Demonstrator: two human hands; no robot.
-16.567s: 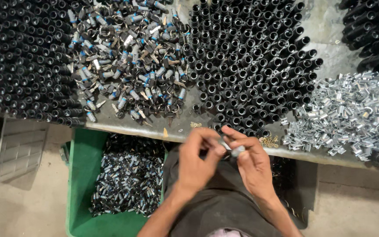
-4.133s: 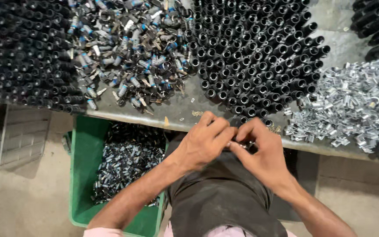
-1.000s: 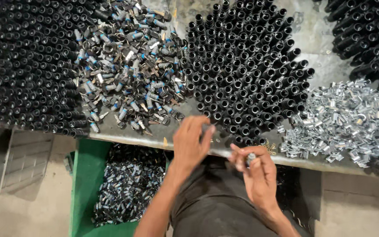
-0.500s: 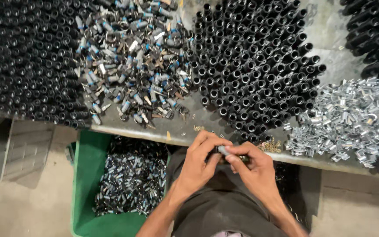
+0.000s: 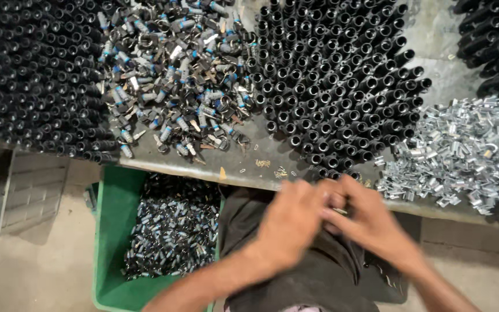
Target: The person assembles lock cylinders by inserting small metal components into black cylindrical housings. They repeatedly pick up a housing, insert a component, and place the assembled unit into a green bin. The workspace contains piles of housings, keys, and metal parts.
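Both hands meet just below the near edge of the grey metal desk (image 5: 244,164), and each grip is curled in tight. The left hand (image 5: 293,222) and the right hand (image 5: 371,225) touch at the fingertips, pinching something small and pale between them. The hands are blurred, so I cannot tell what that small piece is or which hand has it. Up on the desk, right above the hands, stands a big bunch of black tubes (image 5: 336,81), set upright and packed close together. To the right of the black tubes, beside the right hand, lies a heap of shiny silver metal clips (image 5: 463,153). To the left of the black tubes lies a messy pile of small grey and blue metal parts (image 5: 174,75). Further left stands another bunch of black tubes (image 5: 30,75). Under the desk edge, left of the left hand, sits a green plastic bin (image 5: 114,231) full of small dark and silver pieces (image 5: 171,231). The person's dark lap (image 5: 319,277) lies under the hands.
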